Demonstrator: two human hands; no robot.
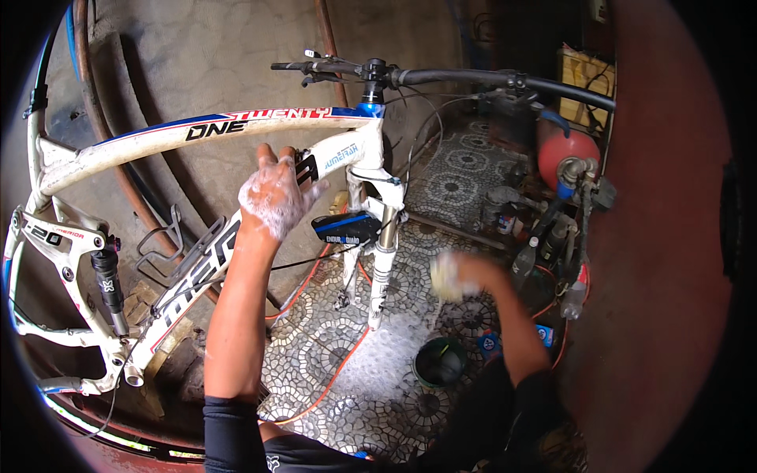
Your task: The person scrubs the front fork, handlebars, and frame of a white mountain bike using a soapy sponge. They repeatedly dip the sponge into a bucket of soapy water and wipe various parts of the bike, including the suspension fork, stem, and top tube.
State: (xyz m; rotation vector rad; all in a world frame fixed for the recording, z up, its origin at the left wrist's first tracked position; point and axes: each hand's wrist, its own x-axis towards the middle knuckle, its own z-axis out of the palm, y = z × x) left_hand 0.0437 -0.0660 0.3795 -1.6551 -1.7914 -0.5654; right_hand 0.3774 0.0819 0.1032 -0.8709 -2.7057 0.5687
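Observation:
A white bicycle frame [169, 146] with blue, red and black markings stands on my left, its fork [385, 264] without a wheel. My left hand [276, 191], covered in white suds, is at the upper part of the slanting down tube [193, 288]. Its fingers point up and apart, the thumb out to the right; whether the palm touches the tube is hidden. Low to the right of the fork, my right hand [470, 276] is closed on a pale yellow sponge [446, 278], both smeared by motion. A dark bucket [440, 363] stands below it.
Foam [378, 359] covers part of the patterned stone floor [303, 366]. An orange hose [344, 370] curves past the fork. The black handlebar [473, 77] reaches across the top. On the right are a red round tank [566, 150] and several bottles [524, 258].

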